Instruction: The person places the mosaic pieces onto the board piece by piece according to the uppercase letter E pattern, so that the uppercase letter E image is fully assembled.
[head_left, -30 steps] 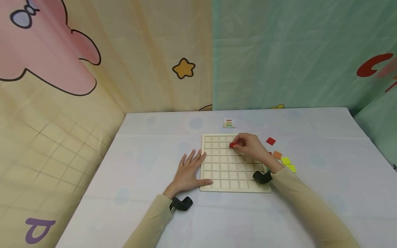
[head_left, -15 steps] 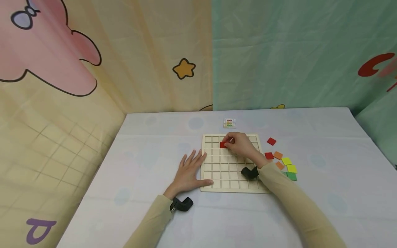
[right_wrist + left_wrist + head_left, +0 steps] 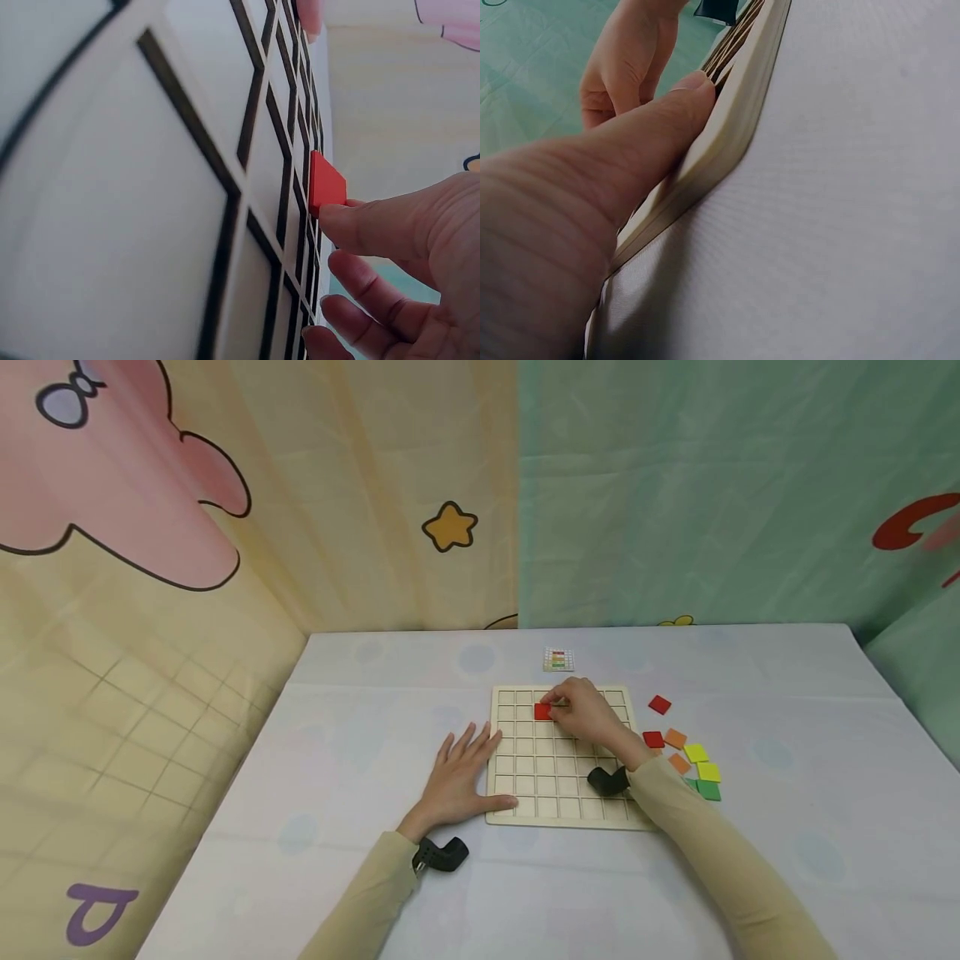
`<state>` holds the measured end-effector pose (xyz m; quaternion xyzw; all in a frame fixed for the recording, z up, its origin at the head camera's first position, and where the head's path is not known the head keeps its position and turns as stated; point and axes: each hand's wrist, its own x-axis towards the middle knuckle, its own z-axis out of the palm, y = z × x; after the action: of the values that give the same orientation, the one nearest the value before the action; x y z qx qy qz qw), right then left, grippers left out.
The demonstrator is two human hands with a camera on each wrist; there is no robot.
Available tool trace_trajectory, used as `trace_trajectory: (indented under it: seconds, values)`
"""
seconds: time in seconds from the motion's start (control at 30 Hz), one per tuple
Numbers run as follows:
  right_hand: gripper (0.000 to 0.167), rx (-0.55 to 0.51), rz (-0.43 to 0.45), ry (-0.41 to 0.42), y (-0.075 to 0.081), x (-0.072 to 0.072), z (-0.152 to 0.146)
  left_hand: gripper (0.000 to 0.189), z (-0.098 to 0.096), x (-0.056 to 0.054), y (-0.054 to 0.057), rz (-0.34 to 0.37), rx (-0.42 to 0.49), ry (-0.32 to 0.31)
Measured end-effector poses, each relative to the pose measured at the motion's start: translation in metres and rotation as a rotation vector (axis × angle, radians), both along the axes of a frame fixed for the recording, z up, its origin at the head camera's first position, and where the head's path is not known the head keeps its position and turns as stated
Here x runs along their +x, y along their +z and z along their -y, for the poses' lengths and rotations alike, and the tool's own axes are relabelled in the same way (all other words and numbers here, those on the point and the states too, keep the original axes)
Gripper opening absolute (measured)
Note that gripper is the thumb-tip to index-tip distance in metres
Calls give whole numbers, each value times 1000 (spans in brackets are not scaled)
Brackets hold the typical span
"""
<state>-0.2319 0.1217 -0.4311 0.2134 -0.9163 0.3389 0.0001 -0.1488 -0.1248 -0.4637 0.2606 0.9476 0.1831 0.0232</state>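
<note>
A pale wooden grid board (image 3: 525,785) lies on the table. My right hand (image 3: 588,714) pinches a red square tile (image 3: 542,712) between thumb and forefinger, over a cell in the second row from the board's far edge. In the right wrist view the red tile (image 3: 326,184) sits right at the grid's surface, the other fingers loosely bent below it. My left hand (image 3: 456,777) lies spread at the board's left edge, its thumb (image 3: 667,109) resting on the near left corner of the frame in the left wrist view.
Right of the board lie loose tiles: red (image 3: 660,704), another red (image 3: 653,739), orange (image 3: 675,738), yellow (image 3: 696,752) and green (image 3: 708,790). Behind the board lies a small card with a coloured grid pattern (image 3: 558,660). Patterned curtains rise beyond the table's far edge.
My right hand has moved left across the board with the red tile, then stayed near the same cell. Tiles at the right have come into view from behind the arm. The left hand keeps its place.
</note>
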Motion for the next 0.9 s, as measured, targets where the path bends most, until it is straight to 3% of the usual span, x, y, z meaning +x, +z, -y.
trace_trajectory:
  seconds: [0.57, 0.73, 0.9]
  values:
    - [27, 148, 6, 49, 2, 7, -8, 100, 0, 0, -2, -4, -6, -5]
    - [34, 135, -11, 141, 3, 9, -18, 98, 0, 0, -2, -16, -6, -6]
    - [32, 11, 31, 156, 6, 13, -35, 95, 1, 0, -2, -24, -1, -3]
